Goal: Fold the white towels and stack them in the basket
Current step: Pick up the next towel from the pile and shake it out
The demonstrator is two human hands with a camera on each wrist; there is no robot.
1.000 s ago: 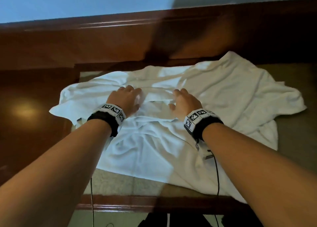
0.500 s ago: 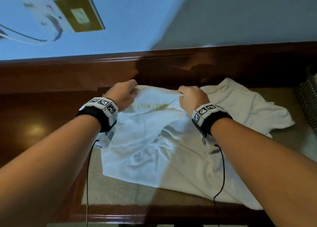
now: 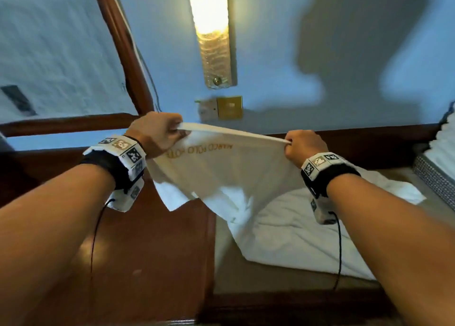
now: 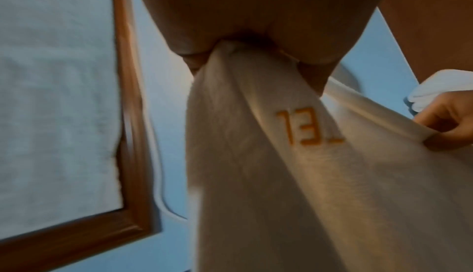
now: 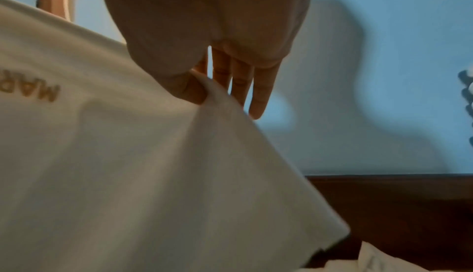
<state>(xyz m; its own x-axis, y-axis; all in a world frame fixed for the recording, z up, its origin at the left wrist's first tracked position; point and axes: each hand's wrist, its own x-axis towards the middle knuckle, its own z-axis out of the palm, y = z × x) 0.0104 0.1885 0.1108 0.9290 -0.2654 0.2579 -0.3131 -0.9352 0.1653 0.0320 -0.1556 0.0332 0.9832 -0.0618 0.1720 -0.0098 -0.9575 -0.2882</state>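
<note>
Basically both hands hold one white towel [image 3: 229,175] up off the table [image 3: 157,252], top hem pulled taut between them so the cloth hangs flat & the hem can be squared for a fold. Left hand [image 3: 155,133] grips one end of the hem w/ fingers curled round bunched cloth; right hand [image 3: 304,146] pinches the other end betw thumb & forefinger, other fingers [image 5: 258,90] straight & loose behind. Gold lettering [image 3: 199,149] sits just under the hem, upside down from here. Lower part of the towel trails down to a second white towel [image 3: 307,225] lying rumpled on the table's pale inset. Basket [image 3: 435,178] at far right edge, woven side only, near the rumpled towel. Wall w/ lamp [image 3: 214,35] & switch plate [image 3: 229,107] close behind the hands, so prob little room to swing fwd; open wood to the left, table's near edge free for laying it down
</note>
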